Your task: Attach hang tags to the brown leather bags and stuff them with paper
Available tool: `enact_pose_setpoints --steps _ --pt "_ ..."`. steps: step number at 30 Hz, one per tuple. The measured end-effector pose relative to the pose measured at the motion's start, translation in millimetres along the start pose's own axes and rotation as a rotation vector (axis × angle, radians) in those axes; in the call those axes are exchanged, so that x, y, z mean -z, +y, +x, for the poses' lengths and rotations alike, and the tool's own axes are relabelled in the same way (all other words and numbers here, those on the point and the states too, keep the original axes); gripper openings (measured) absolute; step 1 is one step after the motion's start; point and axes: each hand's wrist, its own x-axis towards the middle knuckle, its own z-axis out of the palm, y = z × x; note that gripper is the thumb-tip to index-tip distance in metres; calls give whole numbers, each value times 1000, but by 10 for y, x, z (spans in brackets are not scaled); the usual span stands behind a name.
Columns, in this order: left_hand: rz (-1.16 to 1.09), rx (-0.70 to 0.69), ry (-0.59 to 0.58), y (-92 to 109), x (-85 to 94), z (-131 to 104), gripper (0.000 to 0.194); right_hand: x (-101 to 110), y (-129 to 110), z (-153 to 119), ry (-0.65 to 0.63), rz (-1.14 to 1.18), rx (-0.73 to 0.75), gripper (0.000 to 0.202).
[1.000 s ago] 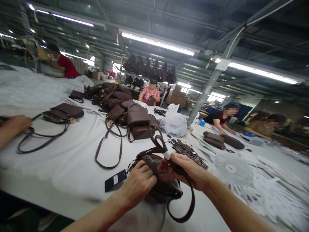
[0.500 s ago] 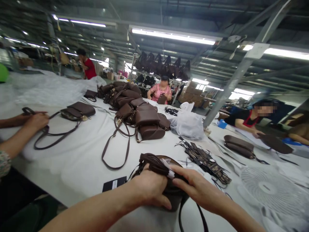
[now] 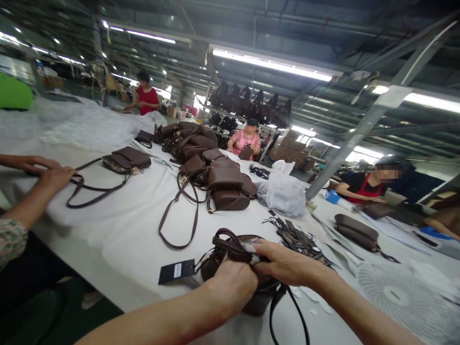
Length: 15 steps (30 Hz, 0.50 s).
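Note:
A dark brown handbag (image 3: 257, 306) stands on the table in front of me, partly hidden by my hands. Over its top lies a folded bundle of brown strap (image 3: 228, 243) with a white wrap (image 3: 250, 247) around it. My left hand (image 3: 235, 282) is closed at the bundle, fingers curled under it. From the other side, my right hand (image 3: 282, 261) pinches the bundle by the white wrap. A black hang tag (image 3: 177, 271) with a white label hangs out to the left on a cord. Another strap loop (image 3: 290, 311) droops at the bag's right.
A pile of brown handbags (image 3: 226, 179) lies ahead, beside a white plastic bag (image 3: 283, 189). Tassel-like tags (image 3: 300, 239) and a white fan (image 3: 395, 294) are at right. Another person's hands (image 3: 53, 175) hold a strap at left. Further co-workers sit or stand around the table.
My left thumb, stretched out before, is now tucked in, and the hand has closed more at the strap bundle. The hang tag shows more fully. The view has shifted slightly left.

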Motion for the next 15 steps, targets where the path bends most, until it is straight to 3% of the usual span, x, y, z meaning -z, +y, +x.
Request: enact_pose_setpoints --steps 4,9,15 --pt "27 35 2 25 53 6 21 -67 1 73 -89 -224 -44 28" --pt "-32 24 -46 46 -6 12 22 -199 -222 225 -254 -696 -261 36" --pt "35 6 9 86 -100 -72 15 -392 -177 565 -379 -779 -212 25"
